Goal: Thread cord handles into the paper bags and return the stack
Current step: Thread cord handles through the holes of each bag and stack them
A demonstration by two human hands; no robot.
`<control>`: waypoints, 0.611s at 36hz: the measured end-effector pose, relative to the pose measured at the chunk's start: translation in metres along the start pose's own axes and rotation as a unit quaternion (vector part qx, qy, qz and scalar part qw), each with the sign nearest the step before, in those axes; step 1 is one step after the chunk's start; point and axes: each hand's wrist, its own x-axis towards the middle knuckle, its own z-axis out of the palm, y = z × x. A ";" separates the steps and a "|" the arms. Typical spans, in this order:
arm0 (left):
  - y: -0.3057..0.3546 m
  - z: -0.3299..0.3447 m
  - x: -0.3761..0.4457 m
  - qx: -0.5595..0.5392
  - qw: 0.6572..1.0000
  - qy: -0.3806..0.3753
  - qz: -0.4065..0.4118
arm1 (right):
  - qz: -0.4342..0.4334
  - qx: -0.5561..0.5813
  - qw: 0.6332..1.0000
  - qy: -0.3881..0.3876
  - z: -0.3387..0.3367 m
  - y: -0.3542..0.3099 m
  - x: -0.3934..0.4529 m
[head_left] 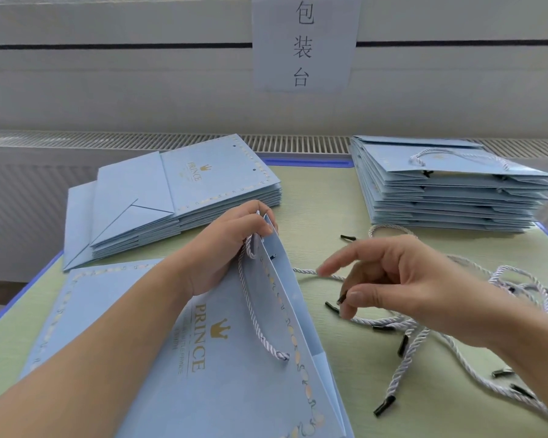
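Two stacks of flat pale-blue paper bags sat along the far edge of the green bench: unthreaded ones left, threaded ones right. The left hand gripped the top edge of a pale-blue PRINCE-printed bag near the front edge. The right hand pinched a black-tipped white twisted cord beside loose cords.

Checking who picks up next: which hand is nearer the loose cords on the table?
Right. The right hand is over the loose cords, pinching one black tip. The left hand is apart from them, gripping the bag at its top edge.
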 end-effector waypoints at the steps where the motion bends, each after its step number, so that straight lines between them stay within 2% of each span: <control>1: 0.000 0.000 0.000 -0.003 1.000 -0.001 0.000 | 0.006 -0.016 1.000 0.007 0.002 0.000 0.001; 7: 0.000 -0.001 0.000 -0.016 1.000 -0.009 0.001 | 0.033 -0.119 0.992 0.005 0.018 -0.001 0.003; 11: 0.000 -0.001 0.000 -0.016 1.000 -0.010 0.001 | 0.018 -0.174 0.985 -0.003 0.028 0.003 0.002; 19: 0.001 0.000 0.000 -0.024 1.000 -0.006 0.006 | 0.052 -0.078 0.993 -0.077 0.041 0.001 0.002; 22: 0.002 0.000 0.000 -0.031 0.999 -0.007 0.007 | 0.062 -0.035 0.994 -0.082 0.048 0.003 0.002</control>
